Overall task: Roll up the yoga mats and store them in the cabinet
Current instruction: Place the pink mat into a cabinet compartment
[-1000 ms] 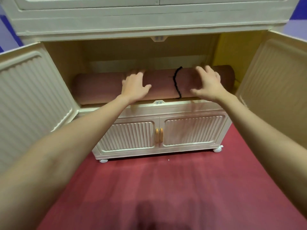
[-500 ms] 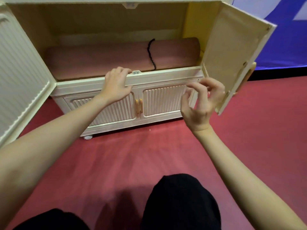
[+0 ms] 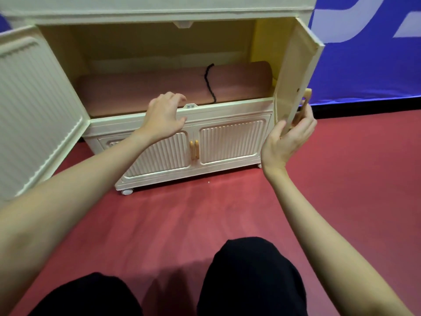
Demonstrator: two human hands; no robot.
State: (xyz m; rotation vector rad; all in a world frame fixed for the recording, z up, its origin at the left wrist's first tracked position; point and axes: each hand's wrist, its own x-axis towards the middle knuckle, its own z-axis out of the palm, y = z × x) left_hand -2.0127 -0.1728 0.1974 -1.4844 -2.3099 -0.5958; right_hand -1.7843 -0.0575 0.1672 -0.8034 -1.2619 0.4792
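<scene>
A rolled pink yoga mat [image 3: 145, 87] tied with a black cord [image 3: 209, 83] lies inside the open middle compartment of the cream cabinet [image 3: 227, 108]. My left hand [image 3: 165, 116] rests with curled fingers on the compartment's front ledge, just in front of the mat. My right hand [image 3: 289, 137] grips the lower edge of the right cabinet door [image 3: 293, 74], thumb on its inner face and fingers behind near the orange handle. The door stands about edge-on to me.
The left cabinet door [image 3: 34, 106] swings wide open at the left. Two shut lower doors with orange handles [image 3: 194, 149] sit below. The cabinet stands on small wheels on a red floor [image 3: 341, 179]. A blue wall banner [image 3: 369, 60] is behind. My knees [image 3: 248, 274] are low in view.
Both hands left the mat. My left hand settled on the front ledge. My right hand reached to the right door and took hold of its edge; the door has swung partway inward.
</scene>
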